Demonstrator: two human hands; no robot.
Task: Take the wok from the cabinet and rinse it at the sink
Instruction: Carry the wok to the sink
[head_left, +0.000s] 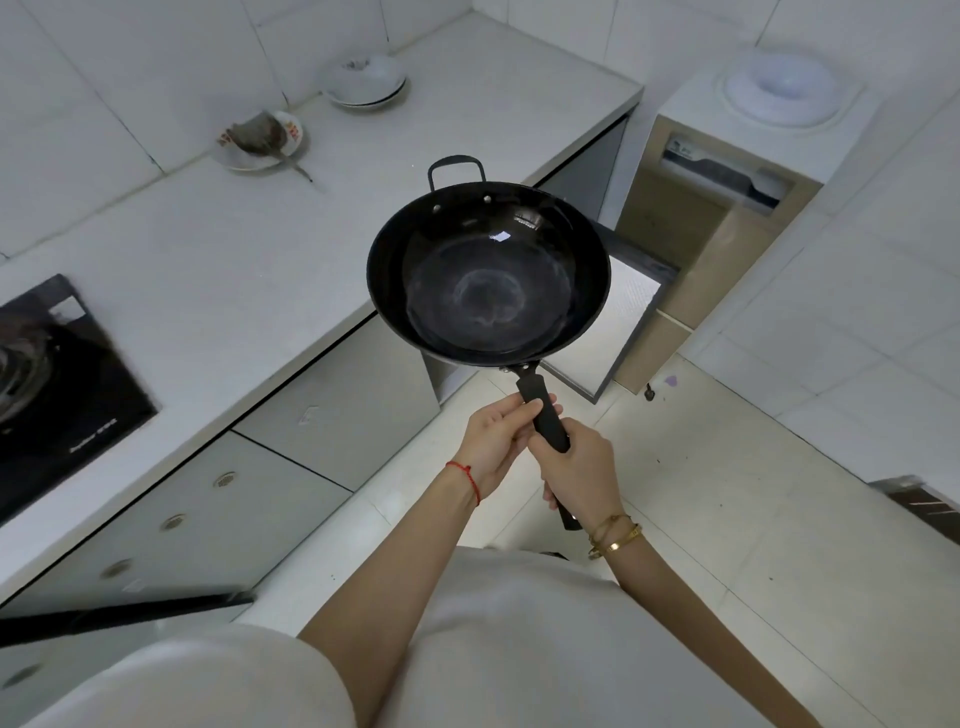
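So the wok (488, 273) is out and up in the air, held level in front of the person, hanging over the edge of the counter (291, 223) and the open cabinet door (602, 332) below it. Both hands are on the long handle (545, 415): the left hand (493, 441) is wrapped around it up near the pan, the right hand (582, 473) is gripping further back, with the end of the handle poking out past the wrist. Inside of the wok looks dry with some whitish residue in the middle, so I'd say no rinsing has happened.

Stuff I'd worry about from here:

- That cabinet door is wide open, right at leg level. Turn toward the sink without closing it and you'll bang a shin or clip it with the pan.
- All the weight sits way out past the hands. If either grip loosens during the turn, the front end will probably dip and could smack the counter edge.
- The little loop handle (457, 169) on the far side sticks out, so a wide swing over the counter could catch the plate with scraps (260, 140) or the stack of bowls (366, 83) by the wall.
- The stove (57, 384) is off to the left, another thing to knock.

I can't see the sink from here at all, so no idea how far the carry is.
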